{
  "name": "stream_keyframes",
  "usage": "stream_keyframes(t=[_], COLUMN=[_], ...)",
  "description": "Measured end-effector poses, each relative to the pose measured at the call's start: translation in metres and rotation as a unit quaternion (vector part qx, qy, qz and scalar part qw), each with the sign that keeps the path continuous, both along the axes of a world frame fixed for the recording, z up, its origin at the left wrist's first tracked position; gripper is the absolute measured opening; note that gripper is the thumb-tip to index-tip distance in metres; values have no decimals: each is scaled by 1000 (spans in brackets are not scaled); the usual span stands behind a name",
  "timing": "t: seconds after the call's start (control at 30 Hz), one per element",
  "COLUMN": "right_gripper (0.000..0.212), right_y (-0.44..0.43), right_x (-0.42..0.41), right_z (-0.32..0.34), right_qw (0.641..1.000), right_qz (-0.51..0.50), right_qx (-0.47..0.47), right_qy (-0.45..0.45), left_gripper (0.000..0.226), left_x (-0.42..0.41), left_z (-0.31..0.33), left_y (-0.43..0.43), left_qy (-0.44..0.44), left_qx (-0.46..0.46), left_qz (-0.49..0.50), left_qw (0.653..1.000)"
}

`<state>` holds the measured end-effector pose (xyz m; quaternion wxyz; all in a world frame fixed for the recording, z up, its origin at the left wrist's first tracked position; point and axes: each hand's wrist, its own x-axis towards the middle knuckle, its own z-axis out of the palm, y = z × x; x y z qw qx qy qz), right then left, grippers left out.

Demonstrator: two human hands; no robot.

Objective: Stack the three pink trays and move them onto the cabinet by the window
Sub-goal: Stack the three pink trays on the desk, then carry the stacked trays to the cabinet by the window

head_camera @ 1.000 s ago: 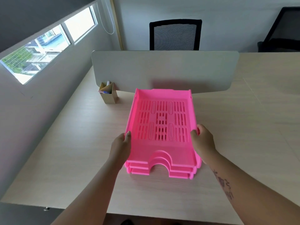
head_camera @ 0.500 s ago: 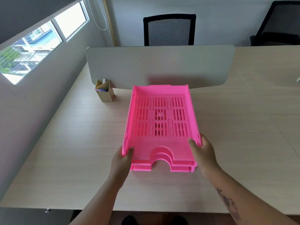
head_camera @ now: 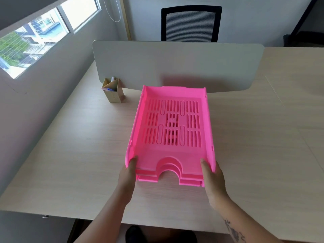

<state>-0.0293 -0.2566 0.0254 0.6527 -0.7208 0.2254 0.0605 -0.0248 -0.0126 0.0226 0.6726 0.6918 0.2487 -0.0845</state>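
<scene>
Three pink slotted trays [head_camera: 172,127] are nested in one stack at the middle of the wooden desk [head_camera: 70,155]. The stack's near end is raised off the desk and tilts up toward me. My left hand [head_camera: 128,174] grips the stack's near left corner, thumb on the rim. At the near right corner my right hand [head_camera: 213,179] holds the stack the same way. No cabinet is in view.
A grey divider panel [head_camera: 175,64] stands across the desk just behind the trays. A small cardboard pen holder [head_camera: 113,92] sits to the trays' left. The window [head_camera: 35,37] is in the left wall. A black mesh chair [head_camera: 191,23] stands beyond the divider.
Both hands slid from the stack's sides to its near corners. The stack's near end has come up off the desk toward me.
</scene>
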Motion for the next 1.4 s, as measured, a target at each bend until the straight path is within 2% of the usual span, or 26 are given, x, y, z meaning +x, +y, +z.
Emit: stream_keyframes(t=[0.07, 0.1, 0.2, 0.27, 0.4, 0.6, 0.73, 0.93, 1.13, 1.3, 1.4], right_gripper=[14, 18, 73, 98, 106, 84, 85, 74, 61, 56, 55], right_y=[0, 0, -1, -2, 1, 12, 14, 12, 5, -6, -10], right_x=[1, 0, -3, -7, -8, -3, 4, 28, 65, 103, 126], right_z=[-3, -6, -17, -22, -23, -13, -5, 18, 75, 121, 149], right_qw=[1000, 999, 999, 999, 999, 995, 993, 993, 994, 988, 984], right_qz=[-6, -5, 11, 20, 14, -39, -61, -66, 3, 67, 108], right_qx=[21, 30, 41, 42, 47, 85, 93, 96, 106, 119, 119], right_qy=[6, 10, 14, 15, 14, 41, 41, 28, -21, -66, -80], left_gripper=[45, 44, 61, 70, 65, 31, 32, 45, 41, 29, 34], left_x=[0, -1, -4, -4, 1, 9, 17, 28, 42, 57, 61], left_z=[-2, -4, -10, -14, -17, -9, 3, 34, 87, 137, 161], left_y=[-3, -3, -1, 2, 9, 3, 4, 6, 1, -12, -18], left_qy=[-6, -9, -17, -23, -27, -17, -8, -5, -41, -95, -122], left_qx=[-11, -14, -4, 10, 6, -36, -52, -70, -78, -73, -69], left_qz=[13, 15, 8, -4, -28, 4, 36, 69, 110, 174, 222], left_qw=[1000, 1000, 1000, 1000, 999, 999, 998, 995, 990, 977, 965])
